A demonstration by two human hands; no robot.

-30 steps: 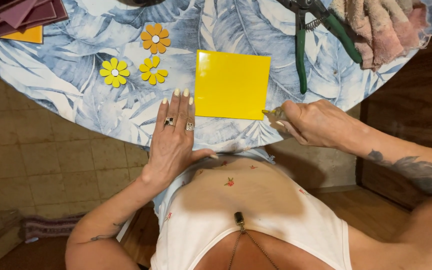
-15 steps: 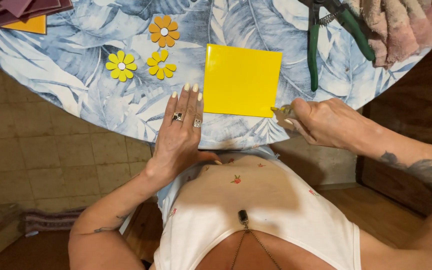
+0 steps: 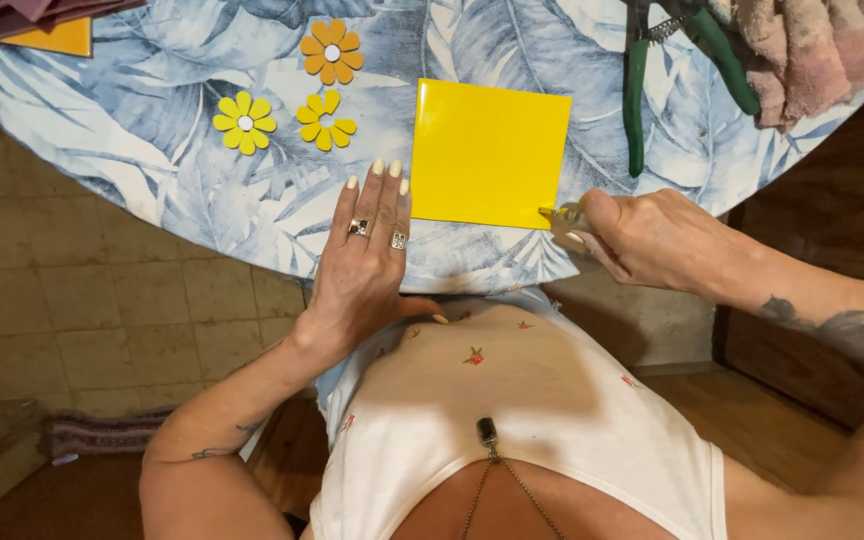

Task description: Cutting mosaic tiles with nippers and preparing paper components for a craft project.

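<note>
Lying flat on the leaf-patterned tablecloth [image 3: 152, 190], the left hand [image 3: 367, 250] is released, fingers straight, just left of the yellow square tile [image 3: 489, 153]. Three flower pieces [image 3: 287, 110] sit beyond its fingertips. The right hand [image 3: 652, 240] is clenched around a small cutting tool [image 3: 564, 214], whose tip touches the tile's near right corner. Green pliers [image 3: 637, 90] lie beyond this hand.
</note>
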